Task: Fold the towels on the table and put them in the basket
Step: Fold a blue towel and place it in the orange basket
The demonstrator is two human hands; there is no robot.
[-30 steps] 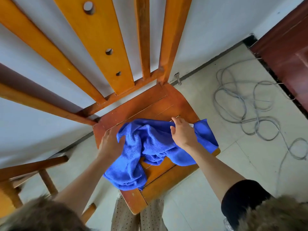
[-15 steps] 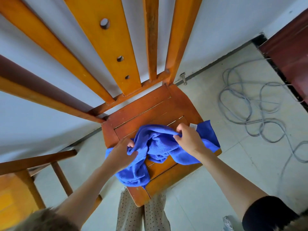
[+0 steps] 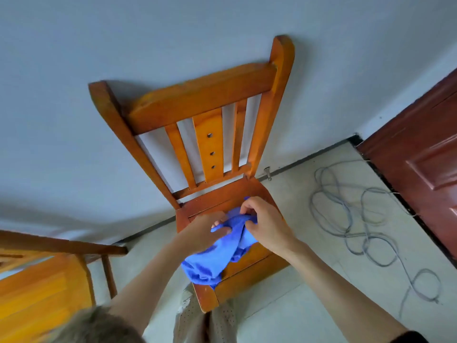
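A blue towel [image 3: 210, 263] hangs bunched over the seat of a wooden chair [image 3: 207, 95] in the head view. My left hand [image 3: 205, 231] grips the towel's upper left part, fingers curled into the cloth. My right hand [image 3: 267, 224] pinches the top of the bunch just to the right; the two hands nearly touch. The towel's lower end droops to the seat's front edge. No basket is in view.
The chair stands against a pale wall. A second wooden piece of furniture [image 3: 42, 293] is at the lower left. A grey cable [image 3: 358, 219] lies coiled on the tiled floor at the right, beside a dark red door [image 3: 425, 169].
Both hands have come together and lifted the towel into a tighter bunch above the seat. The camera has pulled back and up, now showing the whole chair back.
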